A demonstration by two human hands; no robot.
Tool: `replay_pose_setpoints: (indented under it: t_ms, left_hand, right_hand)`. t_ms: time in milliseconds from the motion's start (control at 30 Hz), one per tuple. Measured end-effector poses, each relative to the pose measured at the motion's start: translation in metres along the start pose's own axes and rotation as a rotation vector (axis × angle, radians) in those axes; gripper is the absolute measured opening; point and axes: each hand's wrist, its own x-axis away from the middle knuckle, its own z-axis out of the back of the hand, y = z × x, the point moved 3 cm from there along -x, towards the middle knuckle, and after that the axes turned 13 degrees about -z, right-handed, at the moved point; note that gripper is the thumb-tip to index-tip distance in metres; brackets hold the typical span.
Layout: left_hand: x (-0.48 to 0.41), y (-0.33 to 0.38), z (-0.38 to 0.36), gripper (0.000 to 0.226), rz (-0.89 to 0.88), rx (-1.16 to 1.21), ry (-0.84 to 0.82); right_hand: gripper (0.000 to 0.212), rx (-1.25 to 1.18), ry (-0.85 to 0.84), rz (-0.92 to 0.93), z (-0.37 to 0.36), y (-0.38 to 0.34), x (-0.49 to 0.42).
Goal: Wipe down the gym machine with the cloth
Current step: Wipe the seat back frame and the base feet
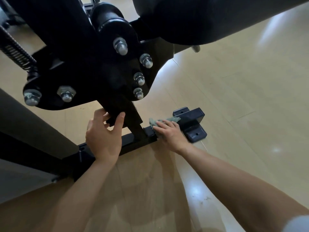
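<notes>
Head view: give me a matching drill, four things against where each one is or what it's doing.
Things:
1. left hand
2. right hand
3. cloth
4. spring

Places or states:
A. far left of the view, beside the bolted plate
B. gripping the black upright post
C. pressed flat on the floor bar near the foot bracket
D. grey-green, bunched under fingers on the floor bar

Pairs: 1-B, 2-C, 3-D, 4-A
</notes>
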Motion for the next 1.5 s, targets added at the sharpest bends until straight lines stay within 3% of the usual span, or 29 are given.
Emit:
replay_pose_setpoints:
  t_ms: [100, 267, 533, 667, 833, 1033, 1200, 1267, 1400, 1500]
  left_hand:
    - [-0.001, -0.001, 0.000, 0.041, 0.003, 0.017, -0.007]
    - [-0.002, -0.004, 0.001, 0.040, -0.003, 0.067, -0.026]
    - [-0.003, -0.005, 0.002, 0.040, -0.010, 0.079, -0.041]
    - [-0.002, -0.006, 0.000, 0.041, 0.006, 0.096, -0.053]
    - [-0.002, -0.006, 0.000, 0.040, 0.002, 0.109, -0.047]
    - [-0.003, 0.000, 0.005, 0.039, 0.001, 0.098, -0.067]
    - [-0.003, 0.003, 0.007, 0.038, 0.009, 0.105, -0.059]
    - [-0.005, 0.003, 0.007, 0.039, 0.003, 0.105, -0.061]
    - [-0.006, 0.001, 0.008, 0.039, -0.001, 0.070, -0.072]
    - [-0.007, -0.001, 0.008, 0.039, 0.001, 0.054, -0.073]
  right_hand:
    - [0.060, 0.012, 0.000, -0.026, 0.003, 0.014, -0.003]
    - [0.058, -0.057, 0.028, -0.328, 0.013, 0.063, -0.002]
    - [0.068, -0.143, -0.018, -0.569, 0.030, 0.116, -0.012]
    - [0.060, -0.357, 0.126, -0.751, 0.039, 0.124, -0.009]
    - [0.020, -0.598, 0.322, -1.023, 0.033, 0.099, 0.000]
    - [0.016, -1.089, 0.397, -1.423, 0.012, 0.096, 0.021]
    - [0.027, -1.659, 0.447, -1.318, 0.021, 0.093, 0.013]
    - [0.035, -1.726, 0.402, -1.263, 0.023, 0.090, 0.010]
    - [0.023, -1.725, 0.265, -1.221, 0.010, 0.067, 0.012]
    - [0.038, -1.774, 0.204, -1.236, -0.002, 0.040, 0.014]
